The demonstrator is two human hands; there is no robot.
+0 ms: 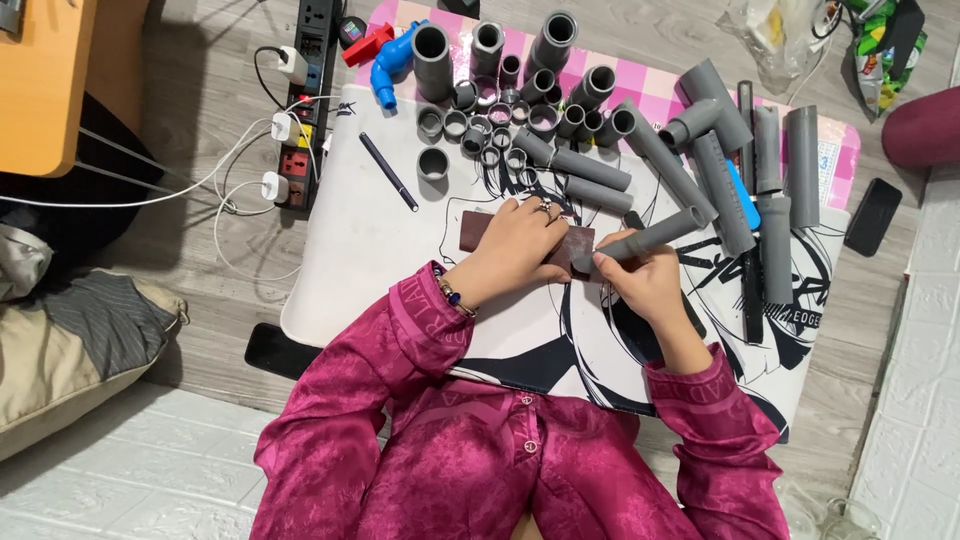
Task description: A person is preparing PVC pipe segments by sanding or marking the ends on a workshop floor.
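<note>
Rubbing the end of a grey pipe [640, 238], gripped in the right hand [640, 282], against a brown sanding block [480, 232] pinned flat by the left hand [515, 250] mid-mat [350, 250]; probably deburring, calling next for steady strokes.

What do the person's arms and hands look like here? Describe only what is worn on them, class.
Both arms are covered by long, loose sleeves of a glossy magenta shirt with a faint woven pattern and gathered cuffs. The left hand wears a ring on one finger, and a beaded bracelet sits at its wrist. The right hand shows no jewellery.
</note>
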